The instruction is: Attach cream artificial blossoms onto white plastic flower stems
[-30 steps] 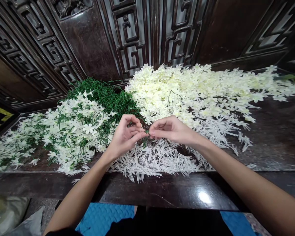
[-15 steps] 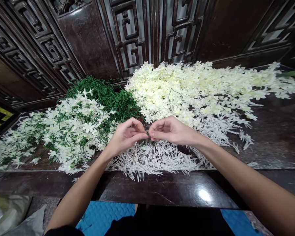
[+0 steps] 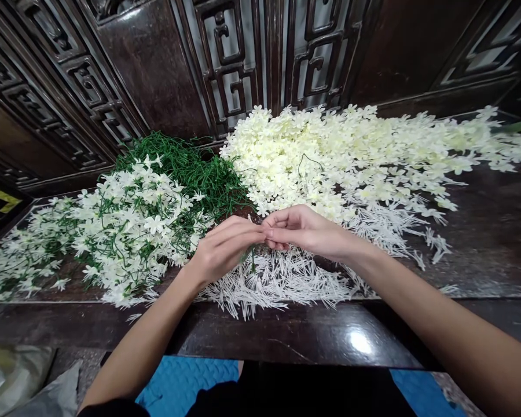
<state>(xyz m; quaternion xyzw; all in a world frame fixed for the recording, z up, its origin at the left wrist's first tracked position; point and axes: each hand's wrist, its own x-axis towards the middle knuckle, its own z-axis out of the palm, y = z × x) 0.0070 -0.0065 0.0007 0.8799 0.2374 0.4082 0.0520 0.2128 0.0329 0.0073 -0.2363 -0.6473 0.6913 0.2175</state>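
My left hand (image 3: 226, 246) is closed, its fingers pressed together and stretched to the right. A thin green artificial flower stem (image 3: 253, 259) hangs beneath its fingers. My right hand (image 3: 306, 233) is closed in a pinch, its fingertips meeting those of the left; what they hold is hidden. Under both hands lies a heap of thin white artificial stamens (image 3: 282, 284). Behind them spreads a large pile of loose cream-white artificial petals (image 3: 295, 150). To the left are a tangle of green plastic stems (image 3: 191, 168) and a mound of white flowers on green stems (image 3: 134, 226).
All the piles lie on a dark polished wooden bench (image 3: 295, 333) with a carved lattice back (image 3: 230, 63). More white stamens (image 3: 382, 229) lie at the right of the petals. Blue quilted material (image 3: 195, 382) shows below the front edge, and pale bags (image 3: 21, 376) stand lower left.
My left hand has turned over, its back now upward and its fingers straighter, covering the pinch. A green stem now shows below it. The right hand has stayed nearly in place.
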